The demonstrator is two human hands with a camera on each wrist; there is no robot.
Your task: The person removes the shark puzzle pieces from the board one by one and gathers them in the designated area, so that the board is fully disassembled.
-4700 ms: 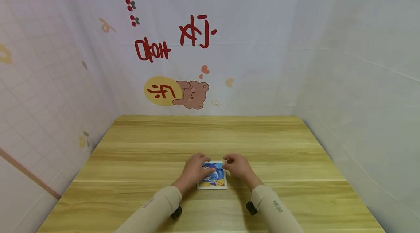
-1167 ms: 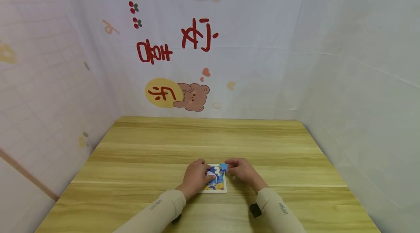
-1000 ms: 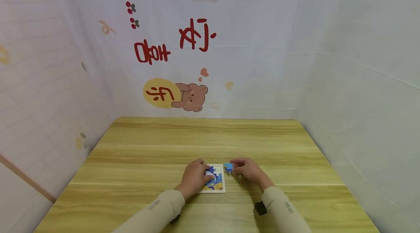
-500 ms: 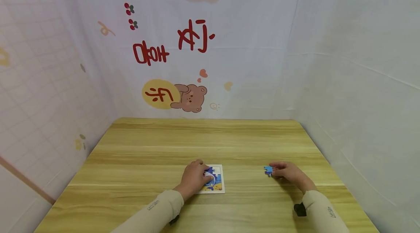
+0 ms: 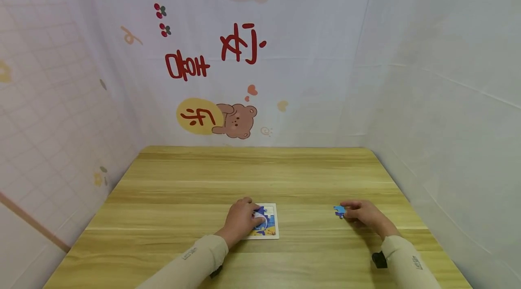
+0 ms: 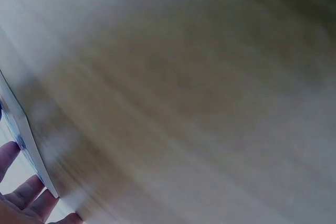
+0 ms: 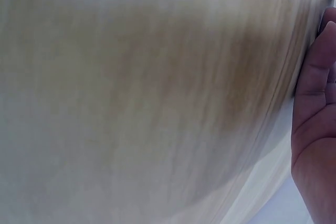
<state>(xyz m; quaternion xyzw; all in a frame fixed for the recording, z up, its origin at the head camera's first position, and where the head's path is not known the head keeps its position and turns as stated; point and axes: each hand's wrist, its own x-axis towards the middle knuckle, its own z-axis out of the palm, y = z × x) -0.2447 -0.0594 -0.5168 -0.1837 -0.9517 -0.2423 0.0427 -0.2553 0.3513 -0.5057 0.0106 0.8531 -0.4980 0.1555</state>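
Observation:
A small square jigsaw puzzle [image 5: 270, 222] with a white border lies on the table, printed in blue and yellow. Its upper right corner shows a pale bare patch. My left hand [image 5: 240, 220] rests over its left side, thumb on the picture, hiding that part. In the left wrist view, fingertips [image 6: 26, 190] lie at the board's edge [image 6: 38, 158]. Well to the right, my right hand [image 5: 364, 214] pinches a blue puzzle piece [image 5: 339, 211] between thumb and fingers, low over the table. Only part of the right hand [image 7: 317, 114] appears in the right wrist view.
The wood-grain table [image 5: 260, 171] extends beyond both hands. White cloth surrounds it on the left, back and right, with a printed bear [image 5: 240, 120] and red characters on the back cloth [image 5: 317, 99].
My right hand has taken the blue piece out of the puzzle's upper right corner and carried it right, slowing over the last half second. My left hand has stayed on the puzzle.

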